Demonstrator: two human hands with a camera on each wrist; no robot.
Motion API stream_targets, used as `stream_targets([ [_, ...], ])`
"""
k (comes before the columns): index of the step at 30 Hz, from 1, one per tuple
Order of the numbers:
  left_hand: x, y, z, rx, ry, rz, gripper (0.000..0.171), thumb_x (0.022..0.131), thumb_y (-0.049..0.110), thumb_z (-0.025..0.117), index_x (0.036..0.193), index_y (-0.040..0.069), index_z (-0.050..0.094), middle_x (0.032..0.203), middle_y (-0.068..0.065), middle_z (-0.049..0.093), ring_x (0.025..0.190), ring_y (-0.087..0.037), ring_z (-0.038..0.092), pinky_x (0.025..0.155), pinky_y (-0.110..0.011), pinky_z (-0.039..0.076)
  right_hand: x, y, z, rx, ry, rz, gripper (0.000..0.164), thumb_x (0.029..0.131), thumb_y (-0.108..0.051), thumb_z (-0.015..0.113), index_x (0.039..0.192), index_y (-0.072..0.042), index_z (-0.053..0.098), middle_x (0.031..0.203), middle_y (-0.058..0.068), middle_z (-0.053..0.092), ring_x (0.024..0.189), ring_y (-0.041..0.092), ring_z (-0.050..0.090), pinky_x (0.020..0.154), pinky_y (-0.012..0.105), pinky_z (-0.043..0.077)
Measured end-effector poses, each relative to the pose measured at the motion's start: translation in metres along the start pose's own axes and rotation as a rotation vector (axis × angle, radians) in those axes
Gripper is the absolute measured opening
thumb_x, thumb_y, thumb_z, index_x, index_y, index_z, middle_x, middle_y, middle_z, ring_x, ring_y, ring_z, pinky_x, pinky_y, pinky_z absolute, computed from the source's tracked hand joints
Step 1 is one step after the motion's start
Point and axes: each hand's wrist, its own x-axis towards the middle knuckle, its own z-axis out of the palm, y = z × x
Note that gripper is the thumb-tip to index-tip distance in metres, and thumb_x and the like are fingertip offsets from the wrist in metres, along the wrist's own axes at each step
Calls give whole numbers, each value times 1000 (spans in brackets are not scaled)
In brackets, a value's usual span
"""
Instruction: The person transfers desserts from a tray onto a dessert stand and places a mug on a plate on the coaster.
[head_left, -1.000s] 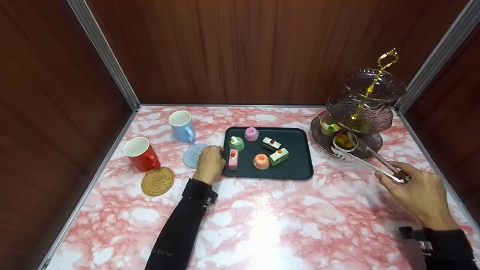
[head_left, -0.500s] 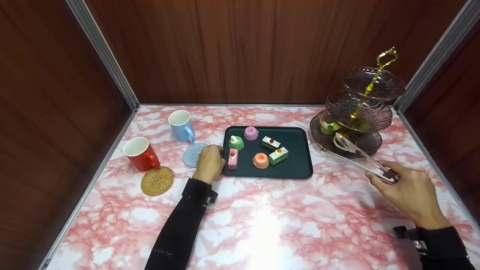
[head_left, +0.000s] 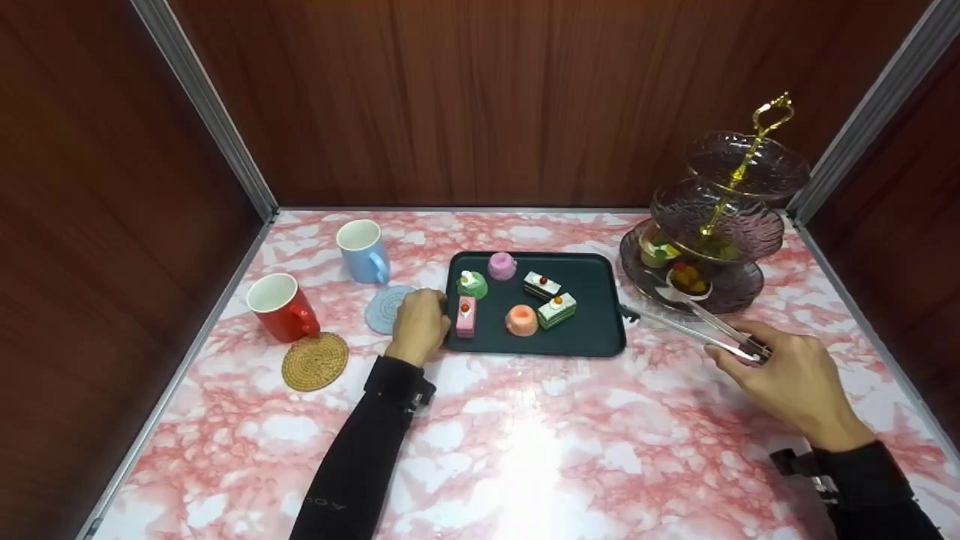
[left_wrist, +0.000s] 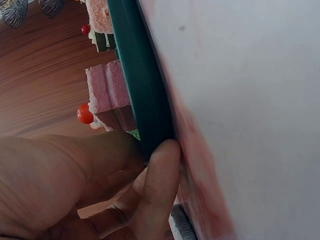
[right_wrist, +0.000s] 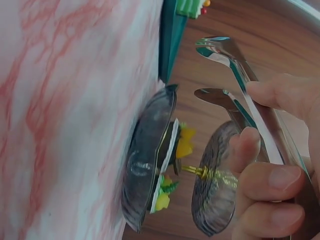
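In the head view my left hand [head_left: 418, 324] is at the left edge of a dark green tray [head_left: 589, 330]. The left wrist view shows its thumb and finger pinching the tray's rim [left_wrist: 142, 85]. On the tray sit a pink cake slice [head_left: 466, 318], a green layered slice [head_left: 557, 311], a dark slice [head_left: 541, 286] and small green, purple and orange ring-shaped cakes [head_left: 522, 321]. My right hand [head_left: 791, 382] holds metal tongs [right_wrist: 262, 125], their tips spread with nothing between them. The tips hover between the tray and a three-tier stand [head_left: 742, 292].
Two dessert cups, one a fruit cup [head_left: 688, 280], rest on the stand's bottom plate. At left are a red mug [head_left: 281, 309], a blue mug [head_left: 364, 253], a woven coaster [head_left: 316, 362] and a blue coaster [head_left: 386, 310]. Wooden panels [head_left: 480, 105] enclose the table.
My right hand has drawn the tongs left, away from the fruit cup, toward the tray's right edge. The fruit cup stays on the stand. My left hand has stayed at the tray.
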Motion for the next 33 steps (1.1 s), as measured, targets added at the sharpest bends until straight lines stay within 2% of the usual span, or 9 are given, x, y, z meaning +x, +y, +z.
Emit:
stream_targets([
  [9,1,-2,2,-5,2,1,29,74,10,69,103,11,69,100,-12,67,93,-31,63,78,-44,50,6,-13,15,18,-60,-32,39,67,-47,76,100,-27,69,65,-7,64,52,14,53,46,30,33],
  [16,1,-1,1,-8,6,1,27,73,9,69,101,11,69,98,-12,67,90,-31,64,77,-44,50,12,-25,28,45,-99,-55,40,68,-49,75,101,-27,69,73,-6,68,66,19,63,56,39,41],
  [23,2,-1,1,-2,6,11,26,73,9,68,99,11,70,96,-11,68,90,-30,64,77,-44,50,19,-32,38,55,-144,-67,39,70,-49,73,103,-29,68,70,-12,63,58,11,54,53,32,38],
  [26,1,-2,2,-2,11,18,27,72,10,68,99,11,70,97,-11,68,89,-30,64,76,-43,50,22,-32,41,55,-157,-71,39,70,-50,72,103,-29,68,70,-12,64,56,10,51,54,30,37],
  [30,1,-2,2,2,21,29,25,72,8,68,96,11,71,94,-11,68,87,-30,64,74,-44,50,27,-33,45,65,-160,-97,40,70,-49,73,102,-25,70,76,-9,68,60,11,54,57,31,38],
  [33,1,-2,2,12,26,32,23,72,8,67,95,11,71,93,-11,68,87,-30,64,73,-44,50,30,-34,47,71,-177,-110,41,71,-49,73,103,-24,70,70,-9,66,56,9,50,56,30,37],
])
